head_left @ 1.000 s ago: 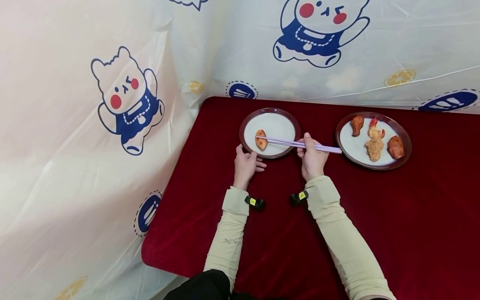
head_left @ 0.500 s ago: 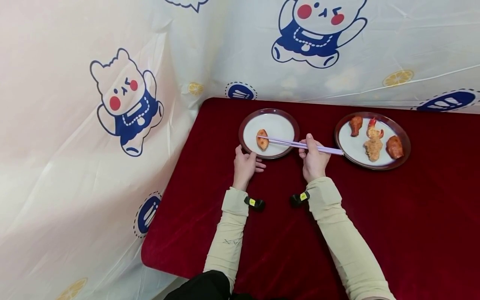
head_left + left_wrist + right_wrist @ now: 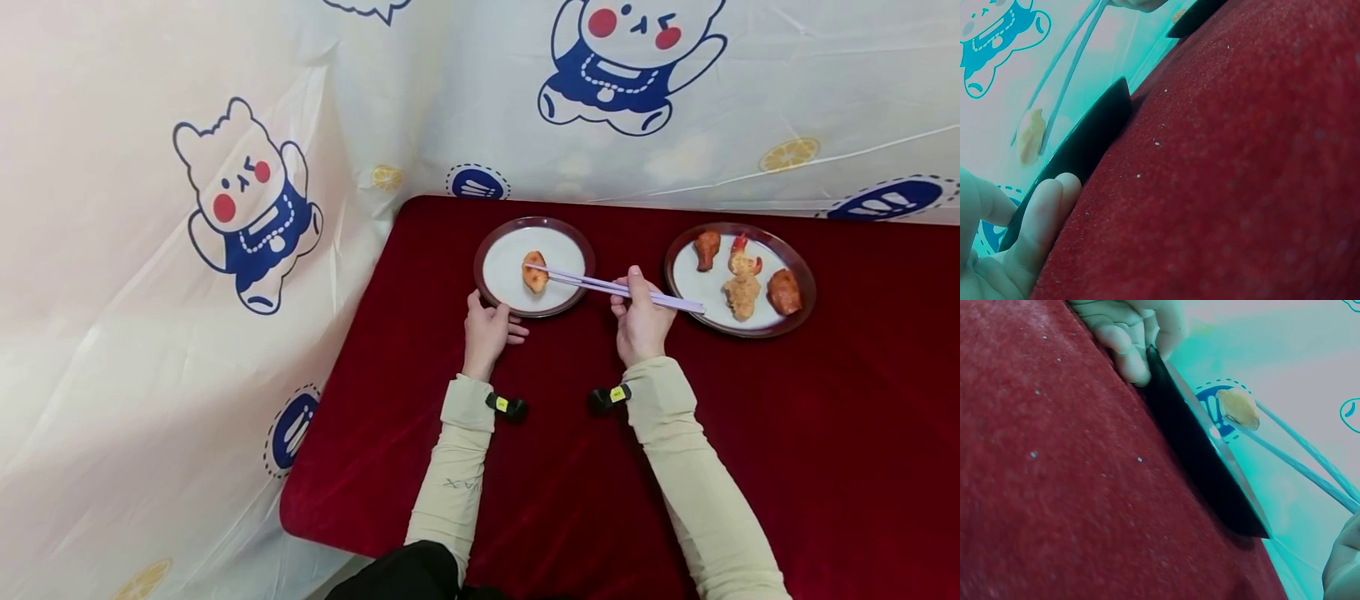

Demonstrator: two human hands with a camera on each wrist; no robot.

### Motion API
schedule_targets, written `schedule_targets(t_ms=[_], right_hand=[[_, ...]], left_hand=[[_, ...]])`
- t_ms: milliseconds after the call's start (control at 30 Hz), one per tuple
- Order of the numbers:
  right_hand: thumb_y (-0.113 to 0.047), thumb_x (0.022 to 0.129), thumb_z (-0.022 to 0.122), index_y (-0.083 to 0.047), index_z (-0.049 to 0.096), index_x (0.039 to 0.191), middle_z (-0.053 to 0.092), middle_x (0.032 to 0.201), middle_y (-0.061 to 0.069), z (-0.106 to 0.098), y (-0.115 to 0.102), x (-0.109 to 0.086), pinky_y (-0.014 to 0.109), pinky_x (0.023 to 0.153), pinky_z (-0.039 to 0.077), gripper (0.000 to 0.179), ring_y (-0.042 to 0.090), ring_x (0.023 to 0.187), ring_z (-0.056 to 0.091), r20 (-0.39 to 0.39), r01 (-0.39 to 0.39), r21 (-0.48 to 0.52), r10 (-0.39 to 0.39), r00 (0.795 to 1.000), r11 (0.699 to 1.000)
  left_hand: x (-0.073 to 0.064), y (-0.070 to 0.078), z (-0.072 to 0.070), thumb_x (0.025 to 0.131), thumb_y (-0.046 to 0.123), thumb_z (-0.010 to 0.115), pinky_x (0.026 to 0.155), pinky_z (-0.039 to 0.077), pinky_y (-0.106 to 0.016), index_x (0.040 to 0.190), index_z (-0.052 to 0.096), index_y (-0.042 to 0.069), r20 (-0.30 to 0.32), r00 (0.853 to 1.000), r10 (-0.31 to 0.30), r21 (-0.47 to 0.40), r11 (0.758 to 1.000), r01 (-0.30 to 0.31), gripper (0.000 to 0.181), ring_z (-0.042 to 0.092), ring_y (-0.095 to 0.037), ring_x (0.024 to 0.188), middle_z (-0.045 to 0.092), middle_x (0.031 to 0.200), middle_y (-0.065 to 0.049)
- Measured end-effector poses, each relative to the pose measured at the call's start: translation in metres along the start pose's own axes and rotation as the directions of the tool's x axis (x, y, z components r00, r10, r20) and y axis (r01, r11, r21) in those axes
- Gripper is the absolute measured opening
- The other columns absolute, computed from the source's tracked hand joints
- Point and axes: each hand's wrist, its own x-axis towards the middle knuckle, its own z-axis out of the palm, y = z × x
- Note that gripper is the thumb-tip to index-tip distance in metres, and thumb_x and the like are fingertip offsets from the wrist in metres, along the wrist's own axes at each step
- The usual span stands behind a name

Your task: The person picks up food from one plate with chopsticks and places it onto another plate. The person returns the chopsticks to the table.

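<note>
In the head view my right hand [image 3: 642, 325] holds a pair of lilac chopsticks [image 3: 596, 284]. Their tips pinch a browned, oval food piece that looks like a small wing section [image 3: 536, 281]. Both wrist views show this piece [image 3: 1239, 409] raised above the rim of the left plate [image 3: 501, 279], a round white one with a brown edge. At that plate's near-left rim, my left hand [image 3: 487, 335] grips the edge; the left wrist view has fingers [image 3: 1041, 215] on the plate's outer side and another digit over the inner side.
To the right stands a second brown-rimmed plate [image 3: 693, 287] bearing a drumstick [image 3: 707, 250], a shrimp-like piece [image 3: 743, 261], a breaded piece [image 3: 741, 297] and a glazed brown piece [image 3: 784, 292]. A dark red cloth [image 3: 570, 483] covers the table. Printed curtains [image 3: 435, 100] hang behind and left.
The chopsticks and the food piece have shifted right over the left plate, and my right hand has moved right with them. My left hand stays at the plate's rim.
</note>
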Motion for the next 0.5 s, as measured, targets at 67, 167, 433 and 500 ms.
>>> schedule_targets(t_ms=[67,167,433,500], right_hand=[[-0.015,0.091,0.067,-0.002,0.069,0.07,0.068,0.066,0.004,-0.002,-0.003,0.0,0.012,0.037,0.042,0.025,0.007,0.045,0.053,-0.007,0.004,0.012,-0.004,1.0,1.0],[-0.014,0.091,0.067,0.0,0.068,0.072,0.067,0.066,0.005,-0.006,-0.008,0.001,0.012,0.037,0.041,0.024,0.007,0.046,0.053,-0.016,0.009,0.031,-0.009,1.0,0.999],[-0.015,0.091,0.067,0.004,0.067,0.077,0.065,0.063,0.005,-0.018,-0.024,0.004,0.012,0.035,0.04,0.023,0.008,0.044,0.054,-0.065,-0.004,0.083,0.009,0.998,0.997],[-0.015,0.091,0.067,0.005,0.067,0.077,0.064,0.061,0.006,-0.022,-0.03,0.005,0.012,0.034,0.04,0.024,0.009,0.043,0.053,-0.08,-0.004,0.104,0.013,0.997,0.995]], left_hand=[[0.0,0.0,0.0,0.096,0.016,0.047,0.058,0.063,-0.036,0.155,0.01,0.011,0.001,1.0,-0.004,-0.003,1.0,0.004,0.069,0.071,-0.022,0.059,0.071,0.089,-0.019],[0.0,0.001,0.0,0.097,0.016,0.047,0.058,0.063,-0.036,0.155,0.01,0.012,0.003,1.0,-0.008,-0.006,1.0,0.008,0.069,0.071,-0.021,0.059,0.071,0.089,-0.019],[-0.001,0.001,0.0,0.096,0.016,0.047,0.058,0.063,-0.036,0.154,0.013,0.013,0.003,1.0,0.009,-0.008,1.0,-0.009,0.067,0.071,-0.022,0.059,0.071,0.088,-0.019],[-0.001,0.001,0.0,0.096,0.017,0.047,0.058,0.063,-0.036,0.154,0.012,0.013,0.003,1.0,0.01,-0.006,1.0,-0.01,0.068,0.071,-0.022,0.059,0.071,0.088,-0.018]])
